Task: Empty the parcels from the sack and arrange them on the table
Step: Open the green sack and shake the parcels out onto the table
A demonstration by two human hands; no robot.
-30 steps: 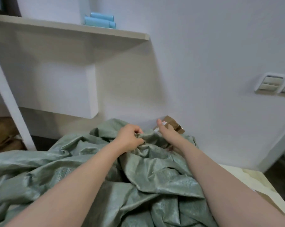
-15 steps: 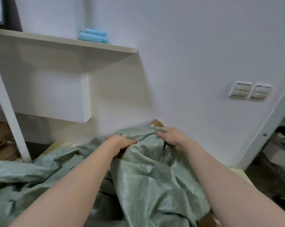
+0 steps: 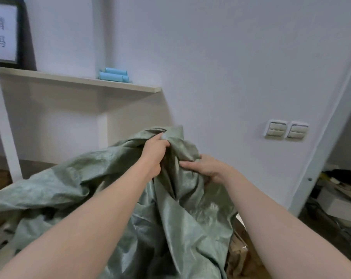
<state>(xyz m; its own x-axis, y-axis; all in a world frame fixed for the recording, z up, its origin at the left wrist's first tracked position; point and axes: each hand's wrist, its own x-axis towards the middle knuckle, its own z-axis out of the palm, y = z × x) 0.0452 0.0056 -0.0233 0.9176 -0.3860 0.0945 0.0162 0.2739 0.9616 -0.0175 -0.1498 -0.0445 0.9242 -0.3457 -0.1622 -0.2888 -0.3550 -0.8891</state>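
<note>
I saw two blue rolls lying on a shelf, a framed sign standing at its left end, and two switches side by side on the wall.

One wide-angle view from a camera worn on the person's head, facing forward and a little downward toward a white wall. Both forearms stretch away from the lens from the bottom edge; the left hand and right hand meet near mid-frame, close to the camera, gripping a green sack. A shelf sits at upper left, and a door frame leans along the right edge.
</note>
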